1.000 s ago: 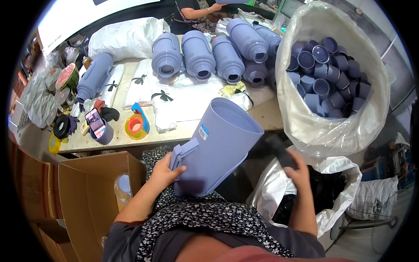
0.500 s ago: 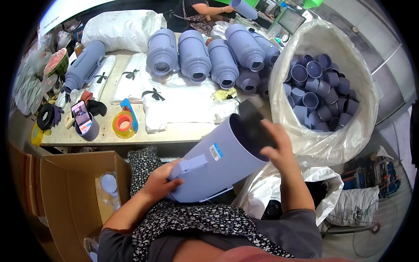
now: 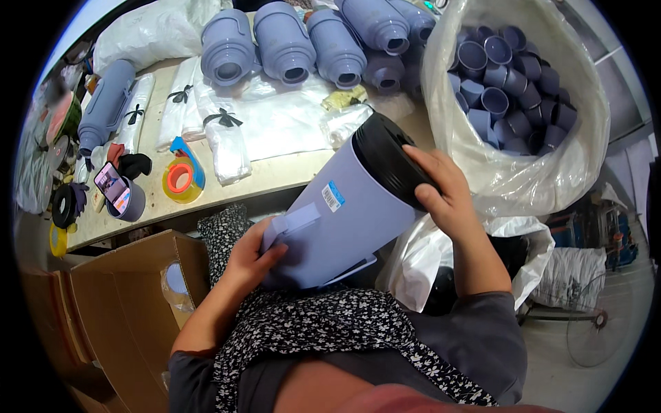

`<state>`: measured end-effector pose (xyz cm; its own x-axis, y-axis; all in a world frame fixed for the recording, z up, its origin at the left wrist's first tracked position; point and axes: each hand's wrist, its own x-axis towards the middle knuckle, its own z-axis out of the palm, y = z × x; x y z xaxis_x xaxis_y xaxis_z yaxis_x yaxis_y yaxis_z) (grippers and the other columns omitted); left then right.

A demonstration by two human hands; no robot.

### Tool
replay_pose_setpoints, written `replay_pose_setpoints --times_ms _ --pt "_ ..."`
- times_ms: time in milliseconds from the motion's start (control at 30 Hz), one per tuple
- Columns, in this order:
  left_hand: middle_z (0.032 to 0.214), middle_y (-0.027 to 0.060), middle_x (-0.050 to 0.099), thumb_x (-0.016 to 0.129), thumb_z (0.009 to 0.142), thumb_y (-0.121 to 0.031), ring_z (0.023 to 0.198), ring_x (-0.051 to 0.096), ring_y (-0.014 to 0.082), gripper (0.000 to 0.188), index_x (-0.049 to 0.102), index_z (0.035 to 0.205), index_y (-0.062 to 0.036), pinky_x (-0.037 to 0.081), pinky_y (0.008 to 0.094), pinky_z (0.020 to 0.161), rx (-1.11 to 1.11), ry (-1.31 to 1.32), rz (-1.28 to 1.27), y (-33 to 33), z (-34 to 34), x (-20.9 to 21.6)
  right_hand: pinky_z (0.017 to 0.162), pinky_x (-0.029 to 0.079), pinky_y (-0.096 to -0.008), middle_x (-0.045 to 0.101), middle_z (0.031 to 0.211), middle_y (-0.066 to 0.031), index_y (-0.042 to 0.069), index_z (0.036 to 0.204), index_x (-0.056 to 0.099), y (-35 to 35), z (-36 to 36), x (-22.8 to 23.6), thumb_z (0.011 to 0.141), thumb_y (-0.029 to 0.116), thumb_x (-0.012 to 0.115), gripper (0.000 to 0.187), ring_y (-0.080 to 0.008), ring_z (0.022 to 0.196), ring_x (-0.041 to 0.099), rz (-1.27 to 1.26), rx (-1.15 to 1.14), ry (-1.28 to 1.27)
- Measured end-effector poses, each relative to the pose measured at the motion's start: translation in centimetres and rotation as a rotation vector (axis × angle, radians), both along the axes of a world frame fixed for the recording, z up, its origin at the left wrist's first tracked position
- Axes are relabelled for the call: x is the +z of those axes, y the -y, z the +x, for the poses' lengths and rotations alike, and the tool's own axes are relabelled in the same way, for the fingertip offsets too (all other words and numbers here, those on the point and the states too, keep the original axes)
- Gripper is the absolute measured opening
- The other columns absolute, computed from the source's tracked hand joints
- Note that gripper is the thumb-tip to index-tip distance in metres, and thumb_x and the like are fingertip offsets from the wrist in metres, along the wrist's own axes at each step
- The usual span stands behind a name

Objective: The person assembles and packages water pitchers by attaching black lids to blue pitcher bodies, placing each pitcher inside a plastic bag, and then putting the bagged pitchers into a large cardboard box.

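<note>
A lavender thermos casing point(image 3: 351, 206) with a blue-and-white sticker lies tilted across my lap, its wide end up and to the right. My left hand point(image 3: 251, 258) is closed round its lower left side, by the handle. At the wide end sits a round black ribbed base cap point(image 3: 392, 157), pressed against or partly in the opening. My right hand point(image 3: 444, 189) grips this base cap at its right edge, thumb on the near side and fingers over the top. How far the base cap goes in is hidden.
Several lavender thermos casings point(image 3: 286, 45) lie along the table's far side. To the right, a large plastic-lined sack point(image 3: 516, 182) holds many lavender cups. A tape roll point(image 3: 182, 177) and a phone in a cup point(image 3: 131, 203) are at left; below stands a cardboard box point(image 3: 124, 310).
The black base cap has moved from beside the casing's open end onto it, carried by my right hand. My view has shifted, so the table appears higher.
</note>
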<state>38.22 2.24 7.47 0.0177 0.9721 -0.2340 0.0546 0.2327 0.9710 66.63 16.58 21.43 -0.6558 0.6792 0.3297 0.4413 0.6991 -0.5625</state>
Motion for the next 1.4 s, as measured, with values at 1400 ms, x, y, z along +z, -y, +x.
replay_pose_setpoints --times_ms 1400 --pt "0.114 0.0168 0.055 0.066 0.077 -0.018 0.107 0.053 0.0322 0.047 0.05 0.12 -0.0051 0.042 0.0365 0.091 -0.074 -0.311 0.259 -0.8 0.8 -1.2 0.07 0.042 -0.0312 0.054 0.084 -0.0107 0.007 0.113 0.059 0.1 0.0 -1.4 0.076 0.026 0.064 0.042 -0.0241 0.079 0.054 0.028 -0.172 -0.023"
